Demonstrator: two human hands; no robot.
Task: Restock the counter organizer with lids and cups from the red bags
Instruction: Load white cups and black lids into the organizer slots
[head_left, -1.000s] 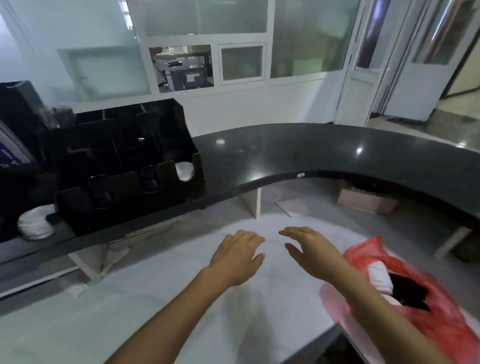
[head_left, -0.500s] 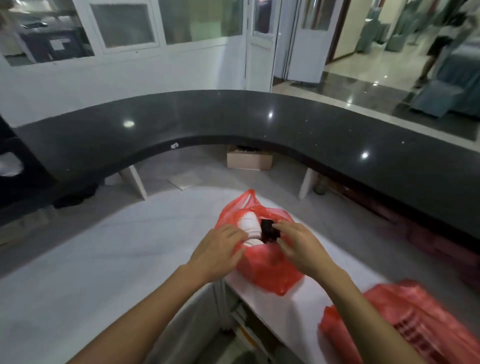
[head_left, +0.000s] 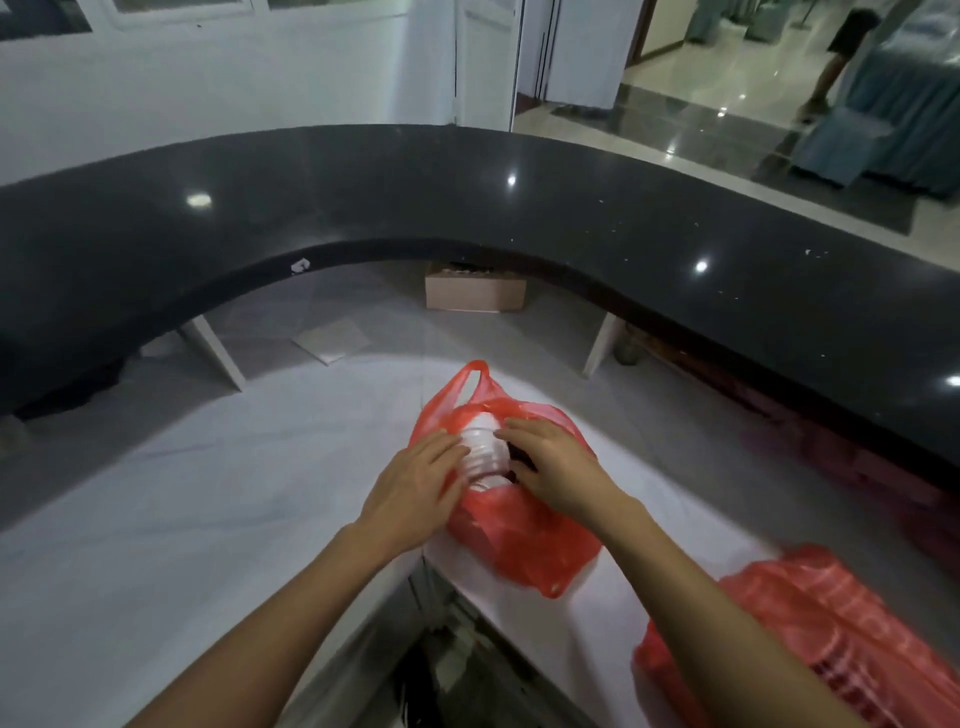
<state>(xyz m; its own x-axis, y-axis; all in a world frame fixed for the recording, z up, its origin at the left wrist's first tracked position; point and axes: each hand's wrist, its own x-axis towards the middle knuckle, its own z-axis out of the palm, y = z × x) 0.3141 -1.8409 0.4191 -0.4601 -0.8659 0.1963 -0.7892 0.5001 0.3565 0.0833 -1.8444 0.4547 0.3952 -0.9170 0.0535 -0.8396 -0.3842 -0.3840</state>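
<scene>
Left hand (head_left: 415, 486) and right hand (head_left: 553, 467) both grip a white lid stack (head_left: 483, 449) inside the open red bag (head_left: 519, 545). Second red bag (head_left: 831, 634) lies near it, right. Black counter (head_left: 467, 192) curves behind the bag.

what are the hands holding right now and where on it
Both the left hand and right hand clasp the white lid stack by its sides.

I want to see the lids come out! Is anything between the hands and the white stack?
No. The left hand and right hand already touch the white stack of plastic lids; only the crinkly red plastic bag wraps around its lower part.
</scene>
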